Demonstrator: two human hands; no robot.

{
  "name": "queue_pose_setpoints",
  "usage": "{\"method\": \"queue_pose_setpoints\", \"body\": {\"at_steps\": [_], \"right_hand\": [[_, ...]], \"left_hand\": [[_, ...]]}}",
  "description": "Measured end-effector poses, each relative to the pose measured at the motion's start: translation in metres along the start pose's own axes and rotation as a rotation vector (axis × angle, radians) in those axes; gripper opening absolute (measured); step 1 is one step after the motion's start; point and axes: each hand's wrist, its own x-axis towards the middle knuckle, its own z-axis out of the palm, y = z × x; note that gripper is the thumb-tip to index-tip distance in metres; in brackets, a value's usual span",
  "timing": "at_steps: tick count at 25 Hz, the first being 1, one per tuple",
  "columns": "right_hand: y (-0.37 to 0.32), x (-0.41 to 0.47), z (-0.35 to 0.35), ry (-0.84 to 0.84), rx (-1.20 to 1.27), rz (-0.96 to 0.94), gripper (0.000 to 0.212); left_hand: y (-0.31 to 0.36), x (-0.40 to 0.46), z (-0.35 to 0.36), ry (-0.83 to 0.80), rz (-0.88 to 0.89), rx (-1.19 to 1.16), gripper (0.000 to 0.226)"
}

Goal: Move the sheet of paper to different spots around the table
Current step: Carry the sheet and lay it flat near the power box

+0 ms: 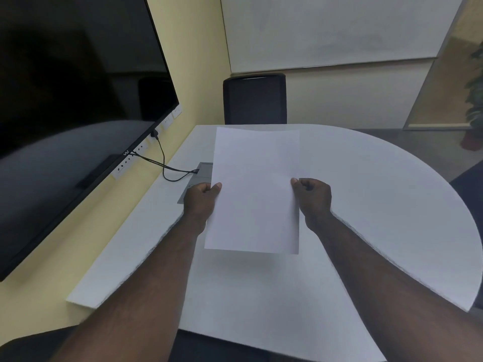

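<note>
White and rounded along its right edge, the table [379,205] fills the middle of the view, with pale yellow wall at nine o'clock carrying a large black screen [65,100] and a row of white sockets [136,152]. A black cable [167,168] runs from the sockets to a grey panel [201,176] set in the tabletop. At twelve o'clock stands a black chair back [254,99]. The plain white sheet of paper [254,192] is held above the table's centre. The left hand [200,202] pinches its left edge, thumb on top, fingers curled beneath; the right hand [312,198] pinches the right edge likewise.
</note>
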Motion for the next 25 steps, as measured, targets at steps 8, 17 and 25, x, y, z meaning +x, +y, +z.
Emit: {"method": "queue_pose_setpoints", "body": {"at_steps": [8,17,25], "right_hand": [[0.034,-0.037,0.058,0.140,-0.036,0.024,0.014],[0.131,-0.039,0.092,0.148,-0.160,0.135,0.023],[0.194,-0.035,0.108,0.153,-0.242,0.223,0.028]], "left_hand": [[-0.045,0.034,-0.054,-0.134,0.000,0.075,0.016],[-0.144,0.064,-0.058,-0.165,-0.089,0.203,0.033],[-0.218,0.076,-0.050,-0.162,-0.159,0.318,0.053]]}}
